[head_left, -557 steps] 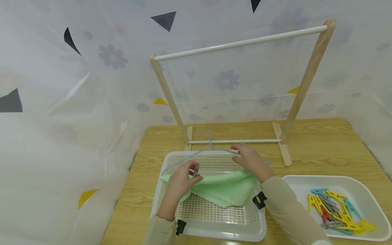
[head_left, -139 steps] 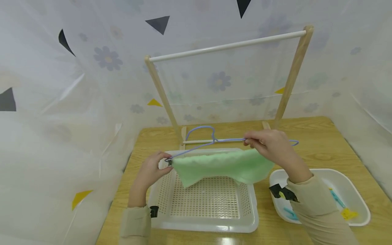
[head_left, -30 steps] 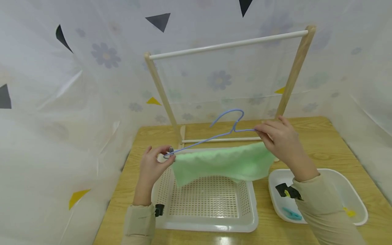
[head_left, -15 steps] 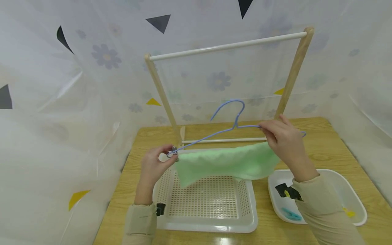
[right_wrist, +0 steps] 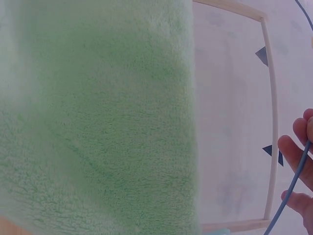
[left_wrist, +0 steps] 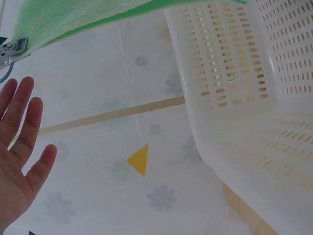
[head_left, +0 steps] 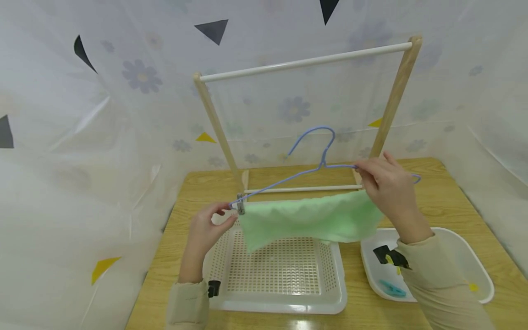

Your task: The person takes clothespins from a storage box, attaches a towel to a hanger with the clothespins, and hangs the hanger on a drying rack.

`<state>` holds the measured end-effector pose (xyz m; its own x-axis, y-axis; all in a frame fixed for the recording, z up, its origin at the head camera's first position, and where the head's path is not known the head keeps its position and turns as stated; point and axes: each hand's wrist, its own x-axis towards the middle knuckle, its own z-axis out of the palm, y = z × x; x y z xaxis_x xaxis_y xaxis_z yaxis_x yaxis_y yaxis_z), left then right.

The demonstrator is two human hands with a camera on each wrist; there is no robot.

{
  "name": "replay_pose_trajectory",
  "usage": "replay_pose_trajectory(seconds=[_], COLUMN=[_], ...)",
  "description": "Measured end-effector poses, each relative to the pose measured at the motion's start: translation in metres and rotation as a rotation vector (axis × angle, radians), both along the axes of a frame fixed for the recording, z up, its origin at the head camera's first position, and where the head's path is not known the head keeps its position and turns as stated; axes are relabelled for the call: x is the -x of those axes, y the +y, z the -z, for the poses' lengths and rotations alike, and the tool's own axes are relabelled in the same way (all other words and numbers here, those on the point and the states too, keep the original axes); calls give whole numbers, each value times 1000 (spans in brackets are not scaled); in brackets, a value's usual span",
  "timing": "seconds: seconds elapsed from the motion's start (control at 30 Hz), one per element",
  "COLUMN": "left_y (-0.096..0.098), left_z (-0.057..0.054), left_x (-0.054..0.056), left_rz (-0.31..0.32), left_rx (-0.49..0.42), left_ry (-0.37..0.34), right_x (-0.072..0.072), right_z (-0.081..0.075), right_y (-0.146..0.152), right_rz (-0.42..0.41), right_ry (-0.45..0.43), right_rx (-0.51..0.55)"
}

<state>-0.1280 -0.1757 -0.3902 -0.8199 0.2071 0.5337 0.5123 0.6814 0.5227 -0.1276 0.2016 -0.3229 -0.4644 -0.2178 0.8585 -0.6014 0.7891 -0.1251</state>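
A light green towel [head_left: 305, 220] hangs along the lower part of a blue-purple wire hanger [head_left: 284, 182], raised over the white basket. At the hanger's left end a grey clothespin [head_left: 241, 205] grips the towel's corner; the left wrist view shows this clothespin [left_wrist: 13, 49] too. My left hand [head_left: 206, 231] is right at that end, with fingers spread apart and the clothespin standing free of them in the left wrist view. With thumb and fingers, my right hand [head_left: 389, 188] pinches the hanger's right arm and hides part of the towel's right end.
Below the towel is a white perforated basket [head_left: 276, 308]. To the right stands a white tray [head_left: 453, 238] with a teal clothespin [head_left: 392, 288] and a bit of yellow. A wooden rack with a white top bar [head_left: 305, 63] stands behind on the wood-grain table [head_left: 165, 275].
Earlier the towel lay in the basket and my left hand held a clothespin. The hanger has since been lifted with the towel. Just now my left fingers have come off the clothespin.
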Motion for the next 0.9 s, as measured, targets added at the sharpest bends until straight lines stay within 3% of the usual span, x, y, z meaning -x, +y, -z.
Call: replay_pose_trajectory(seconds=[0.2,0.63,0.9], left_y=[-9,-28,-37], left_z=[6,20,30], left_x=[-7,-21,-27], left_rz=[-49,-156,-180], left_rx=[20,116,168], left_ry=[-103,-282,-284], right_x=[0,0,1], right_z=[-1,-2,-1], right_y=[2,3,5], right_rz=[35,54,72], right_ry=[-18,29,39], right_rx=[10,125,123])
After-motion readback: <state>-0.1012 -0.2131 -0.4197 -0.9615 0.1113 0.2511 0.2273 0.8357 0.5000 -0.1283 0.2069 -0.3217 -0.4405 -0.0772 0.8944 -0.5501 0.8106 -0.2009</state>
